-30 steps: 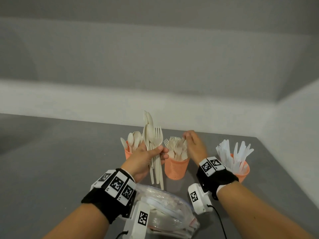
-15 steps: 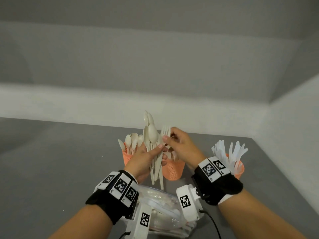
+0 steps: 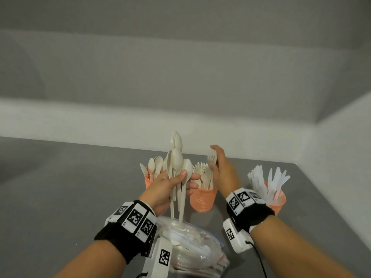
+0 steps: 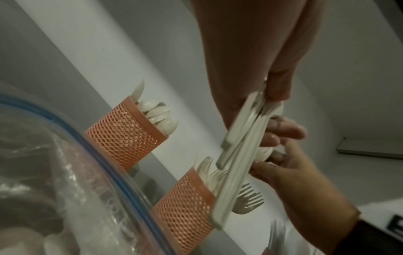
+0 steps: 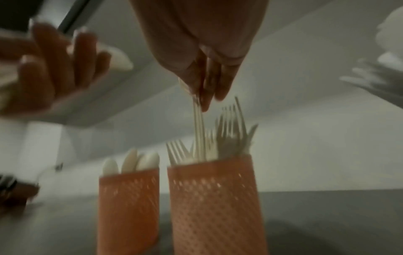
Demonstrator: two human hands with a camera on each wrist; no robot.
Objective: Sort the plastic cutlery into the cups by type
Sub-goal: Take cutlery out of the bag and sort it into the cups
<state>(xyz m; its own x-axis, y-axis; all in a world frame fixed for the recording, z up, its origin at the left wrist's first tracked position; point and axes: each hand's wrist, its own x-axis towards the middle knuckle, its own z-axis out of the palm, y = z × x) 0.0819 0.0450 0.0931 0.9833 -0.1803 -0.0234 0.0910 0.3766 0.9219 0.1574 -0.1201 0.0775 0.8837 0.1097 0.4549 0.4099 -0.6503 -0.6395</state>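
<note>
My left hand [image 3: 183,177] grips an upright bundle of cream spoons [image 3: 176,157], handles down, above the bag; the handles [image 4: 237,150] show in the left wrist view. My right hand [image 3: 215,160] pinches one fork [image 3: 211,157], tines up, over the middle orange mesh cup [image 3: 202,200] of forks. In the right wrist view the fork's handle [image 5: 199,131] reaches down among the forks in that cup [image 5: 213,198]. The left cup [image 3: 149,181] holds spoons, and the right cup [image 3: 278,202] holds white knives.
A clear zip bag [image 3: 192,245] with more cutlery lies on the grey table [image 3: 60,197] in front of the cups, between my wrists. A white wall runs close behind the cups and along the right side.
My right hand went from the fork cup to the bundle, pinched a fork out of it and carried it right, over the fork cup. The left hand kept hold of the bundle.
</note>
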